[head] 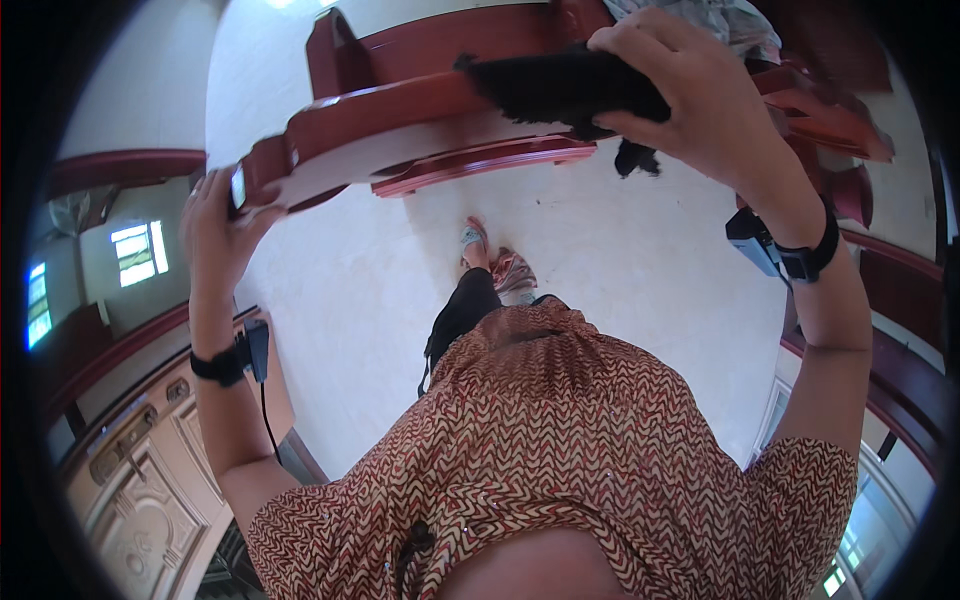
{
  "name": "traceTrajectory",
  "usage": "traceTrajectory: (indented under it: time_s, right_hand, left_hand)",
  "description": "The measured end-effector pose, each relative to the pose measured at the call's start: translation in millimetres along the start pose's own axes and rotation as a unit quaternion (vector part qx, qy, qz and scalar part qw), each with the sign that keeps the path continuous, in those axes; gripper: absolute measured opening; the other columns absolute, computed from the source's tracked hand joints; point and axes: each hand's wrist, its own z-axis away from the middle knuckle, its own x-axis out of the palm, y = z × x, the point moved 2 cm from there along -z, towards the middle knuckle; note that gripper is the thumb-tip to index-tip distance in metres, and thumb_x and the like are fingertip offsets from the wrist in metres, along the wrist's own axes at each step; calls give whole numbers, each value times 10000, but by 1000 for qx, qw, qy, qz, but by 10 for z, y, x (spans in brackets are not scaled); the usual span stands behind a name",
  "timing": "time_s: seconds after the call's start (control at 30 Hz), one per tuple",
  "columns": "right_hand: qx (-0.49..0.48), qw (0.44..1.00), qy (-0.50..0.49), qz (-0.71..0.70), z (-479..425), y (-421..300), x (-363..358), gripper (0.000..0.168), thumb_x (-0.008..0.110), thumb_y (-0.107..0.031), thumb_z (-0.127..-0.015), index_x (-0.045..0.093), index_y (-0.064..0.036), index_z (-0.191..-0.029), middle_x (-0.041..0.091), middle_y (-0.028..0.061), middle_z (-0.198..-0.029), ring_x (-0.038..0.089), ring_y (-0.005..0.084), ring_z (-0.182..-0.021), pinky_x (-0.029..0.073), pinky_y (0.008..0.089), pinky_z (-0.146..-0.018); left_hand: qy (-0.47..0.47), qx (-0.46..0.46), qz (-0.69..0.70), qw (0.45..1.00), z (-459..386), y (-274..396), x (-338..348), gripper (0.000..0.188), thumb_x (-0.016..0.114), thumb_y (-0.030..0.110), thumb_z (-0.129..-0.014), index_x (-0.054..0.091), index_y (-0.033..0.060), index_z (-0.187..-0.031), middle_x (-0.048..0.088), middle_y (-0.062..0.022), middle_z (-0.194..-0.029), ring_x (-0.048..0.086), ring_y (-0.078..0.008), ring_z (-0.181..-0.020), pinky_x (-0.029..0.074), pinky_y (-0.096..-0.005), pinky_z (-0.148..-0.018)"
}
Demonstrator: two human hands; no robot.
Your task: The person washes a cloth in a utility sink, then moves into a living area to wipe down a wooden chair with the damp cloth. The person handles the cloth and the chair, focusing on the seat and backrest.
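A long red-brown wooden furniture piece (390,112), with a glossy curved edge, spans the upper part of the view. My left hand (229,214) grips its left end, thumb and fingers on either side. My right hand (637,94) holds a black cloth (559,86) with a ragged edge, pressed along the wood's right part; a dark scrap of it hangs below the fingers. How firmly the cloth touches the wood cannot be told.
A lower red wooden rail (487,166) lies beyond the pale floor (637,247). Clear plastic wrapping (720,30) sits at the top right. A patterned cloth (512,270) is by my feet. A carved door (150,525) stands at the lower left.
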Motion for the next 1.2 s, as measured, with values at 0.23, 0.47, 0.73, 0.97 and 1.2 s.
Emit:
traceTrajectory:
  time_s: [0.23, 0.47, 0.73, 0.97, 1.2]
  right_hand:
    - [-26, 999, 0, 26, 100, -53, 243, 581, 748, -157, -660, 487, -134, -1179, 539, 94, -1092, 574, 261, -964, 490, 336, -788]
    - [54, 993, -25, -105, 10, 157, 467, 548, 753, -180, -656, 489, -108, -1131, 534, 97, -998, 571, 288, -896, 479, 344, -763]
    - [-11, 998, -12, -59, -243, 187, 1129, 464, 713, -147, -681, 514, -78, -1094, 544, 111, -982, 550, 320, -905, 466, 381, -751]
    - [120, 969, -216, 27, 369, 656, 1241, 369, 650, -173, -756, 529, -68, -1089, 579, 181, -949, 578, 342, -872, 463, 417, -751]
    - [424, 882, -106, -176, 1646, 1275, 1192, 315, 539, -160, -844, 540, 24, -1099, 610, 209, -1010, 578, 359, -948, 432, 360, -851]
  left_hand:
    - [144, 89, 142, 975, -68, 530, -58, 851, 527, 693, -710, 448, 63, -1277, 526, -123, -1227, 507, -280, -1127, 384, -387, -949]
    - [27, 85, -28, 996, -525, 834, -192, 661, 541, 607, -756, 546, 83, -1160, 624, -122, -1019, 604, -293, -923, 402, -412, -901]
    - [-49, -80, 106, 990, -385, -130, 1, 350, 447, 376, -880, 609, 68, -918, 593, -155, -778, 583, -319, -732, 436, -355, -670]
    - [-63, -146, 101, 982, -194, -694, -36, 382, 418, 399, -891, 612, 74, -945, 604, -145, -799, 584, -319, -757, 440, -353, -699]
    - [-80, -139, 165, 973, -305, -985, -82, 398, 388, 384, -906, 602, 50, -942, 591, -161, -802, 582, -310, -754, 435, -339, -715]
